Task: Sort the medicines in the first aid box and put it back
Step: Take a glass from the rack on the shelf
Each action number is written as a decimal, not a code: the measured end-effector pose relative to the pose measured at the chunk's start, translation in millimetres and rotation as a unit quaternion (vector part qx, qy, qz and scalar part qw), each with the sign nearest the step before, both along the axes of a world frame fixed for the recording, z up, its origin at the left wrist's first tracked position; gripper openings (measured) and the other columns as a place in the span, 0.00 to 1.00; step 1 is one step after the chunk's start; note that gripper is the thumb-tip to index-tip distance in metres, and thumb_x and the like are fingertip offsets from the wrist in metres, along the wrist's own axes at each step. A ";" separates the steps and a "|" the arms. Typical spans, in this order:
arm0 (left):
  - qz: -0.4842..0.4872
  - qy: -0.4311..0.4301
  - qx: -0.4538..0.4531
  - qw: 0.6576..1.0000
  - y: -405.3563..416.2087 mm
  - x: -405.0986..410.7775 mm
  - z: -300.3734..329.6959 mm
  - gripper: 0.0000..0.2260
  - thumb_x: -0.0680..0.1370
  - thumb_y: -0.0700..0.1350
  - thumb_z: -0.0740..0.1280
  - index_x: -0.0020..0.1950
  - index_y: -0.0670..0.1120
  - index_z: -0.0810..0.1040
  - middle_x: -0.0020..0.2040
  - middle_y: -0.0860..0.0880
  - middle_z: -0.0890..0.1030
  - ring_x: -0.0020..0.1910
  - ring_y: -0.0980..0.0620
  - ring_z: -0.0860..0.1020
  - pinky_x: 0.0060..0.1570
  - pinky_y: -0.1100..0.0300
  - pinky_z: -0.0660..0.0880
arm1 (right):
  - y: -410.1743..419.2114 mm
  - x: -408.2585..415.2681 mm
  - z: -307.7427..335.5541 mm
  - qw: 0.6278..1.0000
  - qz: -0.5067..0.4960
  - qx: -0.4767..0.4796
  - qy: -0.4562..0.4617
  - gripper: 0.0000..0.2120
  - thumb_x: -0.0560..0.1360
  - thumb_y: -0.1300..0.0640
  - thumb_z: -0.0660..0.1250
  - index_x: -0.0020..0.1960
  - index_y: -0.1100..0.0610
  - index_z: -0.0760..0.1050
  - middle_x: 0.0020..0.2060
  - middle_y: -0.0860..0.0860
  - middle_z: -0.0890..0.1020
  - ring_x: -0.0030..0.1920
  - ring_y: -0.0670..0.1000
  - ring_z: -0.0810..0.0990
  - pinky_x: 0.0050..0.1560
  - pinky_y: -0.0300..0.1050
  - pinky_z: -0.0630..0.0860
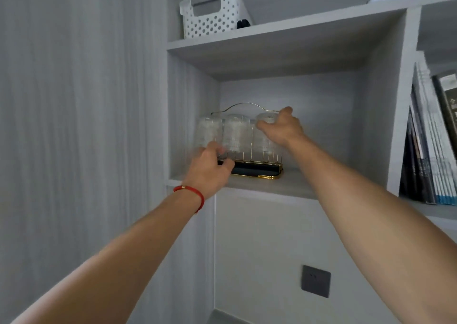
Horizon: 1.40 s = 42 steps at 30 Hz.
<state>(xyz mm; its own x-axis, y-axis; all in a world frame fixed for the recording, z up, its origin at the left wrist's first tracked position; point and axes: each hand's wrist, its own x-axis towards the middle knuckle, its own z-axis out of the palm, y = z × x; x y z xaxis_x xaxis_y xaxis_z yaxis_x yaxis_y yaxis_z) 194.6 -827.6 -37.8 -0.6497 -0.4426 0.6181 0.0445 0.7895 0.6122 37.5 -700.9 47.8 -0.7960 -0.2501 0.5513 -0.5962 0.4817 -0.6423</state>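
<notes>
A gold wire rack (257, 173) with a dark tray base stands in an open shelf cubby and carries three upturned clear glasses (236, 135). My left hand (209, 168), with a red string bracelet at the wrist, grips the rack's lower left edge. My right hand (282, 128) is closed on the rack's upper right rail, over the rightmost glass. A white perforated basket (212, 14) sits on the shelf above; its contents are hidden. No first aid box shows.
The cubby's shelf board (284, 182) has bare room to the right of the rack. Several books (430, 150) lean in the cubby at the right. A dark wall socket (316, 284) is below. A grey panel wall fills the left.
</notes>
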 end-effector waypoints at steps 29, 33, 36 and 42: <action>-0.403 0.107 0.336 0.844 7.1 40.9 -11.0 0.35 0.69 0.57 0.76 0.72 0.47 0.69 0.60 0.43 0.81 0.57 0.46 0.83 0.55 0.49 0.81 | 39.1 137.9 -29.9 0.927 0.239 -0.278 -0.085 0.28 0.76 0.50 0.76 0.70 0.62 0.74 0.60 0.57 0.85 0.56 0.57 0.87 0.56 0.57 0.84; -0.368 0.139 0.317 0.863 16.1 79.8 -41.4 0.33 0.68 0.51 0.78 0.68 0.40 0.73 0.59 0.36 0.81 0.48 0.48 0.83 0.44 0.54 0.80 | 53.7 166.8 -91.0 0.914 0.282 -0.254 -0.142 0.30 0.72 0.47 0.78 0.67 0.61 0.75 0.53 0.56 0.88 0.53 0.55 0.88 0.55 0.52 0.84; -0.342 0.111 0.257 0.897 4.1 105.3 -78.6 0.31 0.65 0.53 0.78 0.66 0.47 0.77 0.57 0.37 0.80 0.47 0.46 0.81 0.41 0.56 0.79 | 76.1 169.6 -141.7 0.921 0.310 -0.128 -0.198 0.32 0.67 0.47 0.80 0.66 0.55 0.75 0.56 0.55 0.86 0.55 0.54 0.87 0.56 0.50 0.83; -0.363 -0.145 0.152 0.908 -4.6 127.6 -182.3 0.36 0.64 0.53 0.81 0.70 0.62 0.73 0.55 0.54 0.82 0.51 0.57 0.77 0.52 0.61 0.76 | 90.2 185.5 -270.9 0.881 0.358 0.113 -0.289 0.33 0.71 0.53 0.81 0.72 0.46 0.70 0.63 0.48 0.83 0.64 0.47 0.82 0.68 0.50 0.77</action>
